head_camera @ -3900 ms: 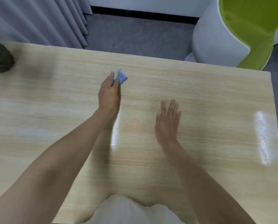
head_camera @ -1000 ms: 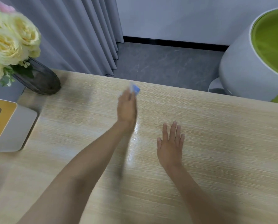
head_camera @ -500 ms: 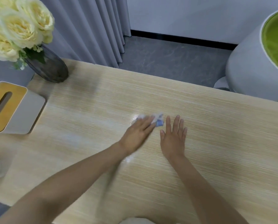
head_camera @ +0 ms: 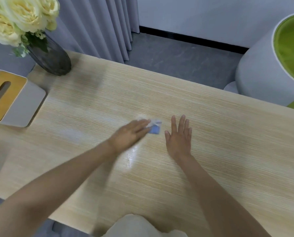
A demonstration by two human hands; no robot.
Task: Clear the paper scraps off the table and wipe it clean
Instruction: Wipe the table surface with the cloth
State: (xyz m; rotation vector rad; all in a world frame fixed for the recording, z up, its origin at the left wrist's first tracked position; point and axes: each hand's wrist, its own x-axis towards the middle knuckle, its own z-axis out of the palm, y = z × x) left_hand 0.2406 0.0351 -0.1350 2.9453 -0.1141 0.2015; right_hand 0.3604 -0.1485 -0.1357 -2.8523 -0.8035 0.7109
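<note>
While the left hand (head_camera: 129, 136) presses a blue-and-white cloth (head_camera: 154, 128) flat-fingered onto the bench (head_camera: 236, 142), the right hand (head_camera: 179, 140) lies flat just beside it, fingers (head_camera: 182, 123) straight.

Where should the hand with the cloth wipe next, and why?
Probably slide the left hand and its cloth leftward across the table, toward the tissue box: the right hand lies flat just right of the cloth, blocking that way.

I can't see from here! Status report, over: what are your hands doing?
Left hand flat, pressing cloth onto table. Right hand flat on table, holding nothing. Tissue box, vase at left end.
</note>
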